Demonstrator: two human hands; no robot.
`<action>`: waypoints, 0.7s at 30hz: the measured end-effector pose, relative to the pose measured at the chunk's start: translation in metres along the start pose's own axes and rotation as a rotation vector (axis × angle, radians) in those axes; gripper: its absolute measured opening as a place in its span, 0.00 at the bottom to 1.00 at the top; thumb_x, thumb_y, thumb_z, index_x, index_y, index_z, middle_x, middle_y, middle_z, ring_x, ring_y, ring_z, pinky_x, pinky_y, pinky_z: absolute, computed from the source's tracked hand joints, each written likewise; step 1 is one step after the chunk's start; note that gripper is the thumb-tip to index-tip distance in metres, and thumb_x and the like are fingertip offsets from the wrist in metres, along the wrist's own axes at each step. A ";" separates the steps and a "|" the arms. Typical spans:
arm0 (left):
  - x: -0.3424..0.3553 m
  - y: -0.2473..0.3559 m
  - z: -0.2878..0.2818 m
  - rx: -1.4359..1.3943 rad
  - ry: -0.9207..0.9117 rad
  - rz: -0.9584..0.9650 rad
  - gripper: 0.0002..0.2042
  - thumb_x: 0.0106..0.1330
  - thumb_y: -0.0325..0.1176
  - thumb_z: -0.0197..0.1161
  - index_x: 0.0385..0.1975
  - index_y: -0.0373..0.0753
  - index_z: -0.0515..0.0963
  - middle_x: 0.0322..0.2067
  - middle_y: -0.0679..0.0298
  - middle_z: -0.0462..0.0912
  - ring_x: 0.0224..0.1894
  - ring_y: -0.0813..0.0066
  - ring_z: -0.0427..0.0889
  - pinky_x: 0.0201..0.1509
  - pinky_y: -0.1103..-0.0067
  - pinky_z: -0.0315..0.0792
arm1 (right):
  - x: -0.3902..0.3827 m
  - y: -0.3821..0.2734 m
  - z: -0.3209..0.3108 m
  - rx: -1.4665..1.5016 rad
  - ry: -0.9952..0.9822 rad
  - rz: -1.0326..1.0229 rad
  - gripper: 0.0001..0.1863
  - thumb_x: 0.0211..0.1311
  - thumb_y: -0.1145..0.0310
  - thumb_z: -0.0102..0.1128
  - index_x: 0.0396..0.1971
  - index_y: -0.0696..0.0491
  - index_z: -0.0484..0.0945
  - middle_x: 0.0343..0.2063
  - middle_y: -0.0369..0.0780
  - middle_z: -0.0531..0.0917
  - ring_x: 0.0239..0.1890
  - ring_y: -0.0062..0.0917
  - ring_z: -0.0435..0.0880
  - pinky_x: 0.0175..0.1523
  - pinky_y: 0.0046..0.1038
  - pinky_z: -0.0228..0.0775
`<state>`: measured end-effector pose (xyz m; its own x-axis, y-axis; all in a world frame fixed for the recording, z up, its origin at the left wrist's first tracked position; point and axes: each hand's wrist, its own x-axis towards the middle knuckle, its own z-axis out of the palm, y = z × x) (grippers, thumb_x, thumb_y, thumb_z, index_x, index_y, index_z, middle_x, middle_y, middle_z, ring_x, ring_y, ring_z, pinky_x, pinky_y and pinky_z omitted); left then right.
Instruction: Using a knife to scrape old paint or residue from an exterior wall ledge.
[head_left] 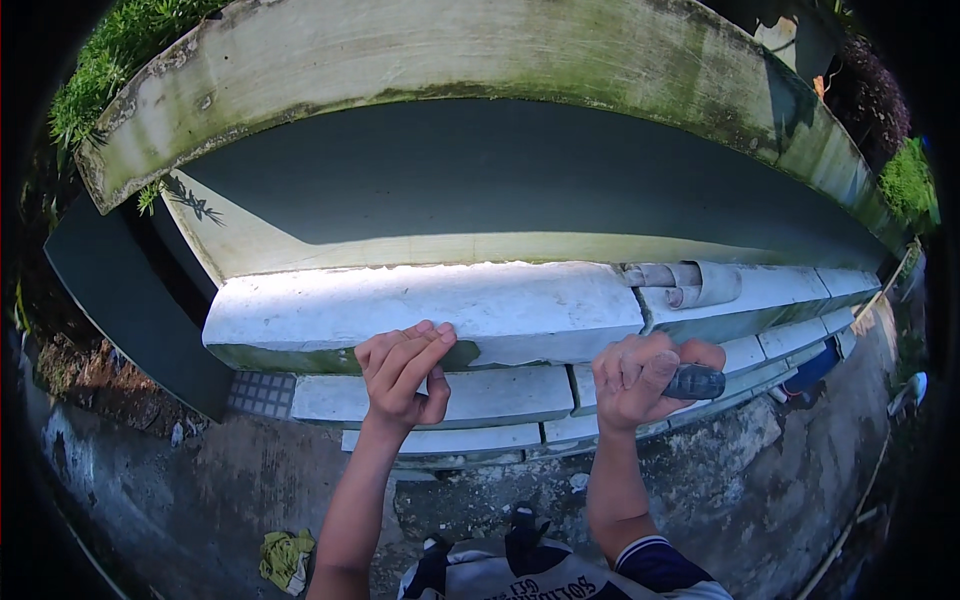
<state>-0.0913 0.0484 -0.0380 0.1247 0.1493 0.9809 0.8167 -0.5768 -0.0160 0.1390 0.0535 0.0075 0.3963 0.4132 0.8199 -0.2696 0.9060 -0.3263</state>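
Note:
My right hand (pixel 640 380) is closed around a dark grey, rounded object (pixel 696 382) that sticks out to its right. Most of that object is hidden by the fingers, so I cannot make out its kind. My left hand (pixel 405 375) is held at the front edge of a long white-coated slab (pixel 430 300). Its fingers lie side by side and bent, the thumb stands apart, and no object shows in it. Whether the fingertips touch the slab I cannot tell. Green stains run along the slab's front face.
Several curled grey-brown sheets (pixel 690 284) lie on the slab to the right. White-topped steps (pixel 440 398) descend towards me. Behind rises a mossy concrete wall (pixel 480 50). A dark panel (pixel 130 300) stands at the left, and a yellow-green cloth (pixel 287 560) lies on the ground.

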 end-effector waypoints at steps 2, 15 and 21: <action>-0.001 0.000 -0.001 0.007 0.004 0.007 0.25 0.46 0.24 0.60 0.48 0.43 0.86 0.41 0.70 0.87 0.44 0.75 0.83 0.53 0.77 0.64 | 0.007 -0.012 0.003 0.164 -0.061 0.080 0.20 0.72 0.58 0.62 0.37 0.49 0.58 0.15 0.33 0.67 0.12 0.17 0.67 0.14 0.25 0.64; -0.005 -0.001 -0.002 -0.006 -0.028 0.002 0.25 0.47 0.23 0.60 0.50 0.44 0.85 0.45 0.70 0.87 0.48 0.76 0.84 0.54 0.77 0.65 | -0.006 0.009 0.015 -0.074 -0.067 0.037 0.13 0.73 0.75 0.50 0.41 0.52 0.53 0.11 0.36 0.67 0.08 0.17 0.64 0.14 0.25 0.65; 0.002 0.000 -0.007 -0.052 -0.045 -0.015 0.26 0.46 0.21 0.59 0.50 0.42 0.84 0.45 0.69 0.87 0.48 0.73 0.84 0.53 0.77 0.65 | -0.007 0.011 0.016 -0.011 -0.076 0.027 0.12 0.71 0.77 0.52 0.38 0.54 0.56 0.13 0.35 0.68 0.10 0.17 0.67 0.14 0.25 0.64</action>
<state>-0.0945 0.0430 -0.0348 0.1393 0.1933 0.9712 0.7882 -0.6154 0.0095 0.1191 0.0587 0.0058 0.3215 0.4298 0.8437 -0.2692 0.8958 -0.3538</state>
